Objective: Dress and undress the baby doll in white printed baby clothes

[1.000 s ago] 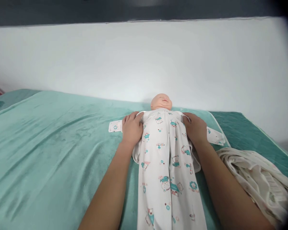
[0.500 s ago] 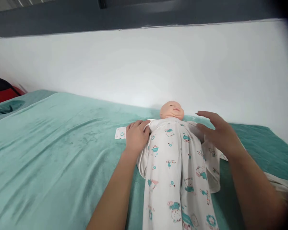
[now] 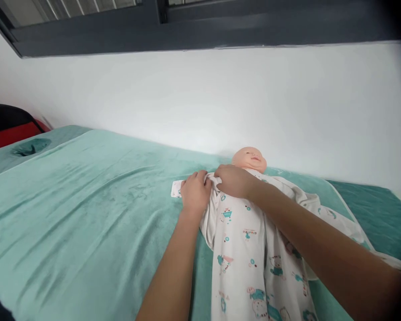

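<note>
Evidently the pale plastic baby doll point(image 3: 250, 159) lies on its back right of the frame's centre, head toward the white wall point(image 3: 220, 98) and feet toward the lower edge. This turns its front up to the person and puts it within easy reach of both arms. It rests on the teal plush cover of a massage bed point(image 3: 87, 200), whose soft nap probably keeps it from sliding.

A white cotton baby garment printed with teal and pink cartoon figures point(image 3: 250, 249) covers the doll from the neck down. A small white tab point(image 3: 176, 189) of it lies flat on the cover, just left of the hands.

Both hands meet at the doll's shoulder on the frame's left side. The left hand point(image 3: 196, 192) sits knuckles up, its fingers point(image 3: 200, 177) bent and close together over the garment's edge, seemingly gripping it. It looks like an anchor that keeps the cloth from shifting. The right hand point(image 3: 234, 180) crosses over the doll's chest, the forearm lying over the garment. Its fingers point(image 3: 220, 173) are curled and clenched on a bunched fold of the garment at the collar, touching the left hand's fingertips.

A dark grey window frame point(image 3: 187, 31) runs along the top. A red and black object point(image 3: 6, 129) sits at the left edge, beside a face hole point(image 3: 31, 146) in the bed.
</note>
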The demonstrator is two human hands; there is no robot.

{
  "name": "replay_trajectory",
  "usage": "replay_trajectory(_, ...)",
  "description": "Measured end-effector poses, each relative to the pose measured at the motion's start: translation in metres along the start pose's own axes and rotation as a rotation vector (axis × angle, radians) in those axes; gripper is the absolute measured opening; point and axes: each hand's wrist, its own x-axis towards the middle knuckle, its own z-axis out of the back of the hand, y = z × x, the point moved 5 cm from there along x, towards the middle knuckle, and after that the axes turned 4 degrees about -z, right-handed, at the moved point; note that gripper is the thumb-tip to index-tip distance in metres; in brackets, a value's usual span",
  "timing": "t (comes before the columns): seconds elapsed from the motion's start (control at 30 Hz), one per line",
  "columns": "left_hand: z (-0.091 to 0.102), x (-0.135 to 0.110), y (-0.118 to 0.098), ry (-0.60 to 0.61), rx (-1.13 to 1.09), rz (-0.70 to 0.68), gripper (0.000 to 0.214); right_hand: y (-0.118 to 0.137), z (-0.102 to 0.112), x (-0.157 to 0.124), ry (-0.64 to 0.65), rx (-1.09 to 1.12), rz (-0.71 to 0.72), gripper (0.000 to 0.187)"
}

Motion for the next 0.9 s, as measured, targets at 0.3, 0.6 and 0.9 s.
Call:
replay_trajectory(0.3,0.0,0.002,0.011,-0.005,0.006,0.074,0.027,-0.002,-0.013,0.023,0.12,-0.052,0.007,0.028)
replay_trajectory(0.6,0.005,0.002,0.006,0.014,0.002,0.101,0.043,-0.011,0.002,0.005,0.091,-0.061,0.002,0.029)
replay_trajectory(0.9,0.013,-0.004,0.007,-0.051,-0.046,0.049,0.05,-0.043,0.022,-0.022,-0.002,0.028,-0.044,0.03)
